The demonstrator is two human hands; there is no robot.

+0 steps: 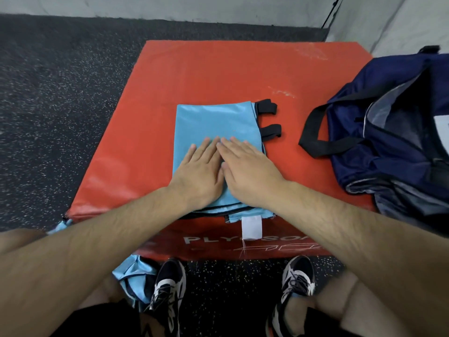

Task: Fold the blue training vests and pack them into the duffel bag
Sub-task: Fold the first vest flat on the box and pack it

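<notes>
Pressing down with both hands on a folded blue vest (213, 120) at the middle of a red padded box (218, 69). Left hand (198, 171) and right hand (247, 169) laid side by side, palms down, fingers straight and spread over the near half of the cloth, gripping nothing, inner edges touching. Folded into a tidy rectangle, with two black elastic loops (267, 107) poking out past its far right edge and a white label (252, 227) hanging over the near edge of the box, across white lettering only partly legible.

To the right, on the same box and well apart from the vest, a navy duffel bag (388, 142), unzipped and gaping, with a black carry strap (313, 132) looped out toward the middle.

Down at the near left, beside the left knee, a bunch of further light blue fabric (132, 273), probably more vests, though too crumpled and hidden by the forearm to tell. Below the box, a pair of black-and-white trainers (167, 285) planted on speckled black rubber floor (60, 93). Beyond, a grey wall (218, 8) along the far edge.
</notes>
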